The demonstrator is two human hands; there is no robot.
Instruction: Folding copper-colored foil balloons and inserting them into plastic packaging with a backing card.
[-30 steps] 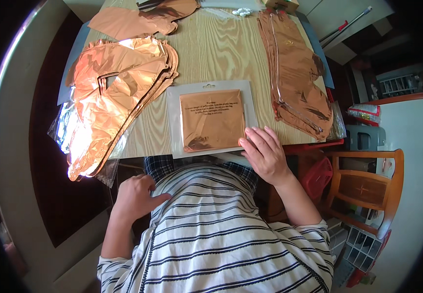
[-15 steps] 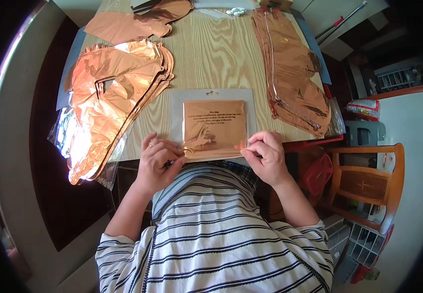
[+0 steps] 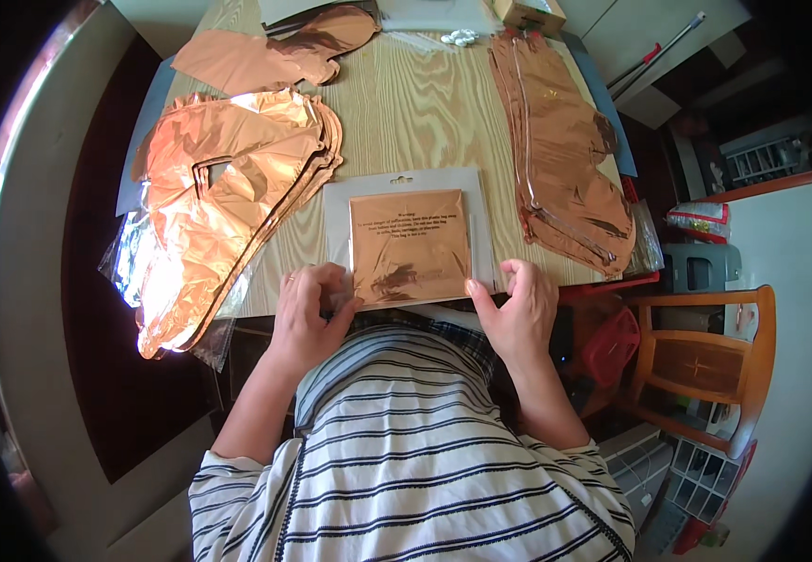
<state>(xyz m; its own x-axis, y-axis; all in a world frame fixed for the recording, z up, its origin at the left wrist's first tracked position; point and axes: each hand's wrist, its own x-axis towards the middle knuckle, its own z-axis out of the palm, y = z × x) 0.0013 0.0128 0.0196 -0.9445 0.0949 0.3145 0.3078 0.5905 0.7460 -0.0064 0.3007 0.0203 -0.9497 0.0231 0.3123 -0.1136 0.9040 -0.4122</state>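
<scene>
A flat clear plastic bag (image 3: pixel 483 217) with a hang hole lies at the table's near edge. Inside it is a copper-coloured foil piece (image 3: pixel 410 245) folded into a square, with dark print above it. My left hand (image 3: pixel 312 304) is curled at the bag's lower left corner, thumb and bent fingers close together on its edge. At the lower right corner, my right hand (image 3: pixel 518 307) touches the foil's corner with the thumb tip, its index finger raised and apart from the thumb. The undersides of both hands are hidden.
Shiny copper foil balloons (image 3: pixel 228 187) are stacked on the left, with more flat foil shapes (image 3: pixel 256 61) behind. Another foil stack (image 3: pixel 570 159) lies on the right. Small white items (image 3: pixel 459 37) and a cardboard box (image 3: pixel 530 14) sit at the back. A wooden chair (image 3: pixel 701 351) stands at right.
My right index finger has lifted away from the thumb at the bag's corner. My left fingers have curled in. The foil inside the bag looks flatter along its lower edge.
</scene>
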